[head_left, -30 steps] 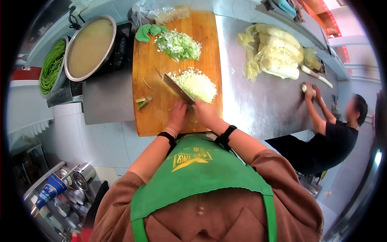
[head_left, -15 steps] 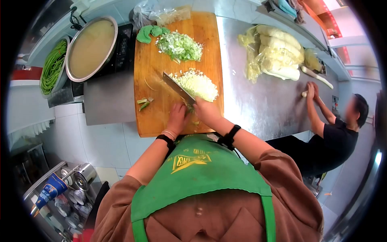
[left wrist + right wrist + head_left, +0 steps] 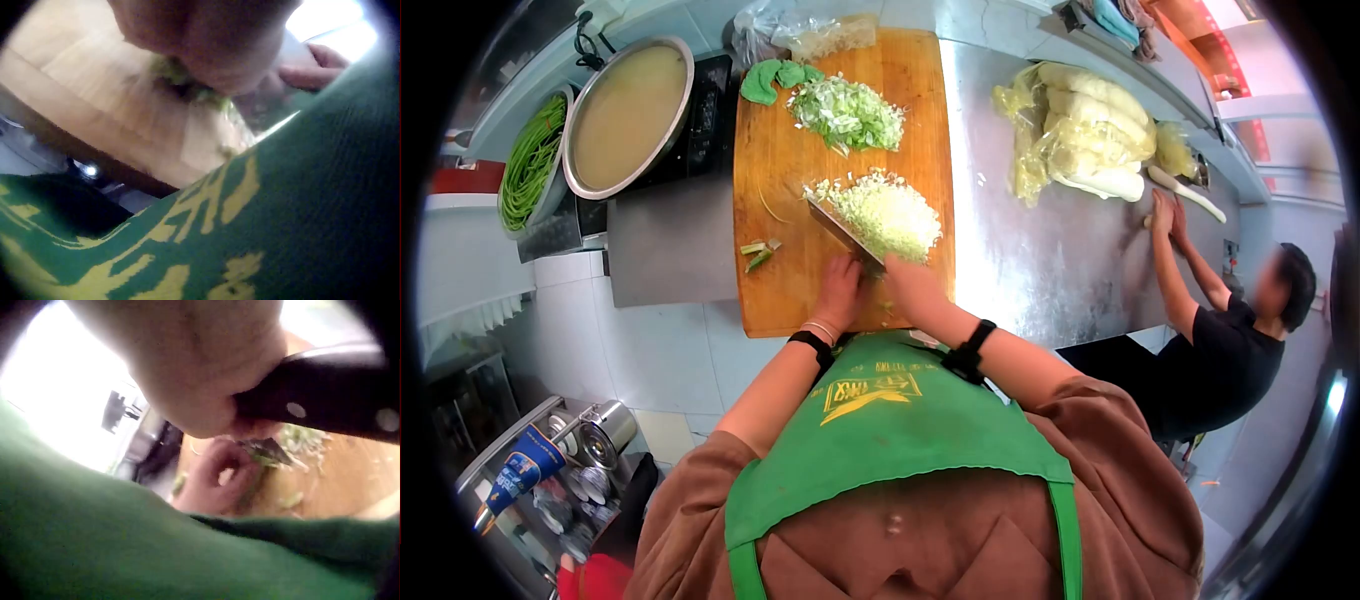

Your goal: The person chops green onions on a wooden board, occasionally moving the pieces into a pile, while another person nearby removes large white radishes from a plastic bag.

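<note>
My right hand [image 3: 914,292] grips the black riveted handle [image 3: 340,394] of a kitchen knife [image 3: 845,233]. Its broad blade slants across the wooden cutting board [image 3: 785,290], along the near left side of a heap of finely chopped pale vegetable [image 3: 890,210]. Close by the blade, my left hand [image 3: 840,288] rests on the board with fingers curled over green vegetable [image 3: 169,69], which is mostly hidden beneath it. Farther back lies a second chopped heap [image 3: 847,110], greener and coarser. A few cut green ends [image 3: 758,254] lie left of my left hand.
Left of the board stand a large metal basin of cloudy liquid [image 3: 628,120] and a tub of long green vegetables [image 3: 532,165]. Green leaves [image 3: 775,80] and plastic bags [image 3: 825,38] are at the back. To the right, bagged pale vegetables [image 3: 1095,125] lie near another person [image 3: 1235,340] handling a stalk.
The knife has shifted slightly toward me and its blade leans differently beside the chopped heap. My left hand stays nearly in place. The other person's hands have slid a little farther away along the counter.
</note>
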The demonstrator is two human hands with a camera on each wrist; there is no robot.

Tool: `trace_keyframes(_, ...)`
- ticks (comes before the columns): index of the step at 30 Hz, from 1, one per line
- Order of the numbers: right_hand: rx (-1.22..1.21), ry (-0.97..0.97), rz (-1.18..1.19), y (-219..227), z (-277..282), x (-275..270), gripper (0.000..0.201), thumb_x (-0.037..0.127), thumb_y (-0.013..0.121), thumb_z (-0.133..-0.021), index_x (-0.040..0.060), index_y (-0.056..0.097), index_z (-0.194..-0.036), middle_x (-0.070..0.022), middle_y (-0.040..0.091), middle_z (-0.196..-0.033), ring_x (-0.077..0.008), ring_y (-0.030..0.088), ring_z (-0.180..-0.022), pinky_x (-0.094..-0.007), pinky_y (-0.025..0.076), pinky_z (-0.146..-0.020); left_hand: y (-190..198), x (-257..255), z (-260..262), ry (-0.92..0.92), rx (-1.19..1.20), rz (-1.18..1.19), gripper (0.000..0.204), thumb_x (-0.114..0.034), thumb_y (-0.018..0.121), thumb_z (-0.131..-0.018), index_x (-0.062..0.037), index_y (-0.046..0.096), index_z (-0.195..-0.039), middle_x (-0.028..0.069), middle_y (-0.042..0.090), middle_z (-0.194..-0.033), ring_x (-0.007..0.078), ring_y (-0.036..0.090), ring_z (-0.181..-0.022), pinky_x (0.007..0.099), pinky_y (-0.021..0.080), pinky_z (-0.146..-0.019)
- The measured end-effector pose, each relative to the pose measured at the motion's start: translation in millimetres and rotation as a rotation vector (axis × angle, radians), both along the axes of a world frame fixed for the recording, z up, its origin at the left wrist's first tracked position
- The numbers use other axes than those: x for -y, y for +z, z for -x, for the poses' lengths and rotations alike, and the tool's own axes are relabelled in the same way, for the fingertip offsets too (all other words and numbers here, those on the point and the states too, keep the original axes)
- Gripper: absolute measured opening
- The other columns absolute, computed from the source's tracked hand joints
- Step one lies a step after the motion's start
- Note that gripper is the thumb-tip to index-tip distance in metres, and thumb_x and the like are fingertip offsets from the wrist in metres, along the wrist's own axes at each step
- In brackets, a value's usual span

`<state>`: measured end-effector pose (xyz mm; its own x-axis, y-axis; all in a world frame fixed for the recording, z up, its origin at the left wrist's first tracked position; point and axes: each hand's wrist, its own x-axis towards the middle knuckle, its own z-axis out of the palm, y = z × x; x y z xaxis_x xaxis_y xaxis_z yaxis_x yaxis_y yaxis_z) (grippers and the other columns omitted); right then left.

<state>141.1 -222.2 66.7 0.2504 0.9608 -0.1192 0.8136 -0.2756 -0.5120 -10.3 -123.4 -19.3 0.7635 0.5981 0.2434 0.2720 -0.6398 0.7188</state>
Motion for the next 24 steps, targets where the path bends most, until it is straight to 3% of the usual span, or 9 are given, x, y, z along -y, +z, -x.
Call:
trace_keyframes(3, -0.092, -0.08, 0.03, -9, 3, -18, 0.018, 0.017, 0.062, -0.098, 0.0024, 0.055, -0.107, -0.0261, 0.068, -0.086, -0.0475, 0.066, -0.081, -0.0552, 0.052, -0.071, 6, -4, 2, -0.041, -0.061, -0.01, 0.025, -0.004, 0.072, -0.08, -0.0025, 0.058, -0.1, 0.0181, 0.057, -0.111, 0.0407, 0.053, -0.104, 0.0492, 0.045, -0.094)
trace_keyframes(8, -0.095, -0.072, -0.045, -8, -14, -19, 0.016, 0.017, 0.061, -0.098, 0.0033, 0.054, -0.103, -0.0229, 0.068, -0.08, -0.0441, 0.067, -0.075, -0.0529, 0.053, -0.067, 25, -2, 8, -0.077, -0.039, -0.022, 0.031, -0.006, 0.07, -0.079, 0.0006, 0.058, -0.107, 0.0212, 0.054, -0.114, 0.0417, 0.051, -0.107, 0.0496, 0.046, -0.094)
trace_keyframes(14, -0.01, -0.022, 0.057, 25, -21, -2, 0.014, 0.015, 0.059, -0.098, 0.0036, 0.055, -0.104, -0.0222, 0.068, -0.08, -0.0441, 0.067, -0.075, -0.0534, 0.053, -0.067, 6, 1, -15, -0.064, -0.019, 0.007, 0.031, -0.003, 0.071, -0.08, -0.001, 0.056, -0.107, 0.0212, 0.052, -0.113, 0.0432, 0.05, -0.107, 0.0497, 0.046, -0.094)
trace_keyframes(20, 0.001, -0.013, 0.028, 2, -17, -14, 0.013, 0.011, 0.059, -0.096, 0.0032, 0.053, -0.105, -0.0216, 0.069, -0.083, -0.0442, 0.068, -0.077, -0.054, 0.053, -0.068, 6, -1, -13, -0.071, 0.002, 0.005, 0.029, -0.001, 0.067, -0.079, -0.0006, 0.058, -0.106, 0.0203, 0.054, -0.113, 0.0417, 0.052, -0.107, 0.0494, 0.047, -0.094)
trace_keyframes(24, -0.034, -0.023, 0.086, 22, -22, -12, 0.012, 0.012, 0.057, -0.097, 0.0032, 0.054, -0.104, -0.0219, 0.069, -0.083, -0.0443, 0.068, -0.076, -0.0541, 0.053, -0.068, 9, 0, -12, -0.063, 0.02, -0.001, 0.031, -0.001, 0.069, -0.078, -0.0009, 0.058, -0.107, 0.0198, 0.055, -0.114, 0.0415, 0.052, -0.109, 0.0494, 0.047, -0.095)
